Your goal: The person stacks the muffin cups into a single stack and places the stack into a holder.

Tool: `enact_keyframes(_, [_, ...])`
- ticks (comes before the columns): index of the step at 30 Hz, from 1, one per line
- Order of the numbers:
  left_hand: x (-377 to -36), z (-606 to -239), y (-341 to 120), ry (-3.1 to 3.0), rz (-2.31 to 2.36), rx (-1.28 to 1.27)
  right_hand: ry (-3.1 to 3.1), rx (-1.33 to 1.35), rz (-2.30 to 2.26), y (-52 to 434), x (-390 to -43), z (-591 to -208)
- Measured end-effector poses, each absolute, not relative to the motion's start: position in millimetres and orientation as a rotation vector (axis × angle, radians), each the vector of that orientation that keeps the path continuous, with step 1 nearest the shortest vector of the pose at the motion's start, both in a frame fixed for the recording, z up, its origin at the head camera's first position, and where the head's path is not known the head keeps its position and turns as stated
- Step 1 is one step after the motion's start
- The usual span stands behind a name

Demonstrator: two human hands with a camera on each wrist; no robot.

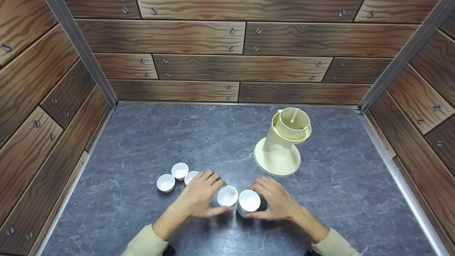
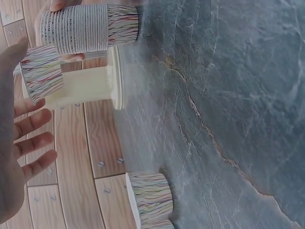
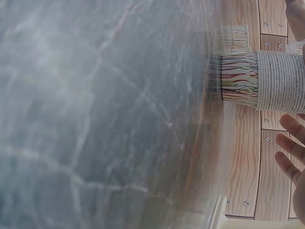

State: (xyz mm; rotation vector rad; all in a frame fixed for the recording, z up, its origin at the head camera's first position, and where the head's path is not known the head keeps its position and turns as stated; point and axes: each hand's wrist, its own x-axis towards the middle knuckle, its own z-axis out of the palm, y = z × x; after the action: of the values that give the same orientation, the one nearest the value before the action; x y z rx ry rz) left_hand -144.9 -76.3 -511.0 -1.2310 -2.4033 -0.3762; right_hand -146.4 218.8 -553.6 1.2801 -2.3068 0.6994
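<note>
Pinching a single patterned cup (image 1: 227, 196) between thumb and fingers, the left hand (image 1: 202, 195) holds it raised, left of the pale yellow stand (image 1: 279, 144) and nearer the person. Beside it, I see the right hand (image 1: 275, 199) gripping a stack of cups (image 1: 249, 202) upright, also on the stand's near side. Three loose cups (image 1: 180, 171) sit on the tabletop (image 1: 177, 135), farther left of the stand.

The left forearm (image 1: 170, 223) and right forearm (image 1: 310, 223) reach forward, angled inward, so that both hands face each other, palms turned in, near together. The left hand (image 1: 203, 195) pinches between thumb (image 1: 219, 211) and forefinger, its lower fingers (image 2: 38, 143) spread apart. The right hand (image 1: 273, 200) grips likewise, three fingers (image 3: 288, 164) fanned and slightly bent.
</note>
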Motion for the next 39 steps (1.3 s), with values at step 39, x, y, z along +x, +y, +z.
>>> enact_keyframes(39, [-146, -492, -49, -2.257, -0.478, -1.269, -2.292, 1.28, 0.694, 218, -146, -555])
